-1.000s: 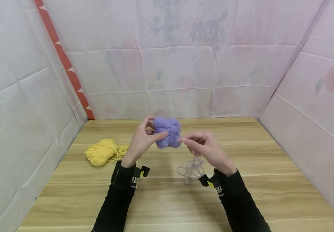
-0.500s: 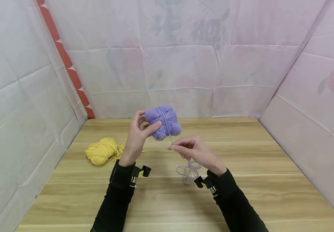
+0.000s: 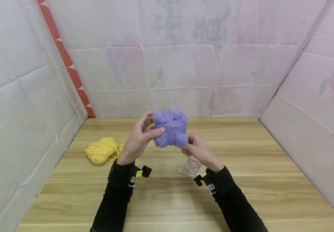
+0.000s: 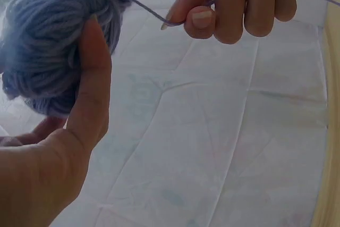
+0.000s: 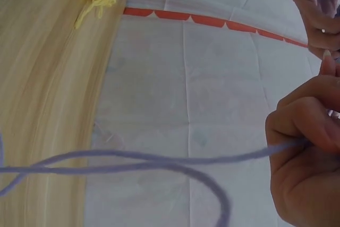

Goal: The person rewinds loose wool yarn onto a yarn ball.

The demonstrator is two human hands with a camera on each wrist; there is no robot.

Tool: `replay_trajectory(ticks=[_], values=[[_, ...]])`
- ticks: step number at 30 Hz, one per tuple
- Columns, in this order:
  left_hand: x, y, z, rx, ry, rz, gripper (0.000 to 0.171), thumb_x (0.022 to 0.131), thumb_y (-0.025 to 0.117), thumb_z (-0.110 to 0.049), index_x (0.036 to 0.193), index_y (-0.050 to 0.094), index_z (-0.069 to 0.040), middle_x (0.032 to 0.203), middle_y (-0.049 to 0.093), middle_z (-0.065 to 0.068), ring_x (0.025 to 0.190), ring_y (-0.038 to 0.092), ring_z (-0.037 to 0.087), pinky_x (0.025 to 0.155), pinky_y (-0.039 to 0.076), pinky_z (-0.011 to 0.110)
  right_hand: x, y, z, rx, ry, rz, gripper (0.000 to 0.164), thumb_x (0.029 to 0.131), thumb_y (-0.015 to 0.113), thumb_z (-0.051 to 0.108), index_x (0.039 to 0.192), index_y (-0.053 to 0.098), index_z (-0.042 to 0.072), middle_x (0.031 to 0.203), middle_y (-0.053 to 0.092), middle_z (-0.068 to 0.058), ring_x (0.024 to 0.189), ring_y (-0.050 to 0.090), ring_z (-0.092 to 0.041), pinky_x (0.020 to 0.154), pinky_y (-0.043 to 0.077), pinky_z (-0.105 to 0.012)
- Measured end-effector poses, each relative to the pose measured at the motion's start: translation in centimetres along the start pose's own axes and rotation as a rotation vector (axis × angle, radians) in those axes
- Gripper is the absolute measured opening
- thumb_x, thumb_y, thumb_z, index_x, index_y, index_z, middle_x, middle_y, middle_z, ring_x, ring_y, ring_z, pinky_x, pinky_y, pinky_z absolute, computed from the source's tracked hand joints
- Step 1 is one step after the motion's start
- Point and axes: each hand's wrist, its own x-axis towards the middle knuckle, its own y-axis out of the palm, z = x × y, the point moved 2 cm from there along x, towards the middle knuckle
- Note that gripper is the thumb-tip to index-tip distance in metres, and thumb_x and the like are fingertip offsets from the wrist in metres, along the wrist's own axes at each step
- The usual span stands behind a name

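Observation:
A purple ball of yarn (image 3: 171, 127) is held up over the table by my left hand (image 3: 138, 138), thumb on its near face and fingers behind. Bands of strand wrap its middle. Just below and right of the ball, my right hand (image 3: 200, 149) pinches the loose purple strand; in the head view its fingertips are partly hidden by the ball. The left wrist view shows the strand (image 4: 146, 9) running taut from the ball (image 4: 58, 35) to the right thumb and fingers (image 4: 231, 9). Beyond that hand, the slack strand (image 5: 133, 158) trails down to loose loops (image 3: 189, 169) on the table.
A yellow ball of yarn (image 3: 101, 150) lies on the left of the wooden table (image 3: 167, 199), some loose strands beside it, partly behind my left wrist. White printed sheets (image 3: 178, 67) hang at the back and both sides. A red scalloped strip (image 3: 65, 58) runs down the left corner.
The purple ball has turned in my left hand, rising and then lowering a little, its wrapped face now toward me. My right hand has moved left with the strand, to below the ball.

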Motion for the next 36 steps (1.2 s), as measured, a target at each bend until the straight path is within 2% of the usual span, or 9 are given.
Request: replay_trajectory(ticks=[7,12,15,17,20,23,27,31,36], values=[[-0.1,0.4,0.3,0.128,-0.093,0.209,0.057,0.084,0.068,-0.007,0.135,0.045,-0.014,0.128,0.052,0.016,0.114,0.061,0.031,0.089,0.056,0.047,-0.1,-0.8,-0.2,0.095,0.044,-0.035,0.017,0.095,0.044,0.004,0.090,0.057,0.014,0.071,0.052,0.008,0.060,0.049,-0.005,0.054,0.043,-0.020],[-0.2,0.9,0.7,0.275,-0.127,0.303,0.057,0.083,0.072,-0.011,0.134,0.048,-0.020,0.125,0.054,0.012,0.111,0.061,0.029,0.089,0.056,0.044,-0.4,-1.3,0.4,0.160,0.045,-0.056,0.013,0.098,0.048,0.013,0.093,0.059,0.014,0.080,0.062,0.005,0.067,0.060,-0.008,0.058,0.053,-0.023],[-0.2,1.0,0.9,0.373,-0.132,0.318,0.057,0.082,0.074,-0.015,0.132,0.050,-0.022,0.121,0.056,0.008,0.106,0.062,0.025,0.087,0.056,0.040,-0.5,-1.6,0.8,0.153,0.054,-0.111,0.017,0.100,0.051,0.024,0.089,0.057,0.014,0.074,0.058,0.008,0.060,0.056,-0.005,0.052,0.049,-0.019],[-0.2,0.9,1.0,0.415,-0.135,0.329,0.057,0.082,0.074,-0.016,0.132,0.050,-0.023,0.118,0.058,0.007,0.103,0.062,0.024,0.086,0.056,0.039,-0.6,-1.7,1.1,0.144,0.048,-0.158,0.021,0.100,0.052,0.028,0.085,0.055,0.013,0.067,0.052,0.009,0.054,0.048,-0.003,0.046,0.041,-0.017],[0.0,0.8,1.3,0.479,-0.135,0.334,0.057,0.082,0.075,-0.017,0.132,0.050,-0.023,0.114,0.058,0.007,0.099,0.061,0.023,0.084,0.057,0.037,-0.8,-1.8,1.5,0.138,-0.007,-0.214,0.024,0.100,0.052,0.028,0.083,0.053,0.012,0.062,0.043,0.008,0.050,0.038,-0.004,0.043,0.029,-0.021],[0.1,0.7,1.5,0.537,-0.146,0.305,0.056,0.081,0.076,-0.019,0.130,0.051,-0.025,0.111,0.058,0.007,0.096,0.062,0.023,0.081,0.057,0.035,-1.0,-1.9,1.9,0.155,-0.081,-0.244,0.021,0.100,0.052,0.024,0.085,0.054,0.011,0.058,0.038,0.005,0.048,0.034,-0.008,0.043,0.024,-0.027],[0.3,0.6,1.6,0.572,-0.177,0.213,0.053,0.080,0.077,-0.020,0.127,0.053,-0.026,0.110,0.057,0.007,0.093,0.062,0.023,0.073,0.059,0.035,-1.4,-2.0,2.4,0.159,-0.149,-0.229,0.017,0.101,0.051,0.019,0.094,0.059,0.005,0.055,0.038,0.004,0.046,0.034,-0.011,0.043,0.025,-0.029],[0.6,0.5,1.7,0.552,-0.177,0.090,0.055,0.081,0.077,-0.018,0.128,0.051,-0.022,0.112,0.055,0.011,0.089,0.062,0.024,0.069,0.059,0.033,-1.9,-1.8,3.0,0.111,-0.204,-0.197,0.022,0.100,0.051,0.015,0.104,0.059,-0.005,0.057,0.042,0.004,0.048,0.036,-0.012,0.043,0.027,-0.029],[0.7,0.3,1.5,0.454,-0.162,-0.076,0.056,0.082,0.076,-0.017,0.130,0.047,-0.018,0.115,0.052,0.013,0.096,0.064,0.027,0.075,0.060,0.035,-2.4,-1.5,3.7,0.063,-0.255,-0.164,0.023,0.099,0.052,0.011,0.109,0.060,-0.008,0.060,0.044,0.003,0.051,0.035,-0.014,0.045,0.027,-0.031]])
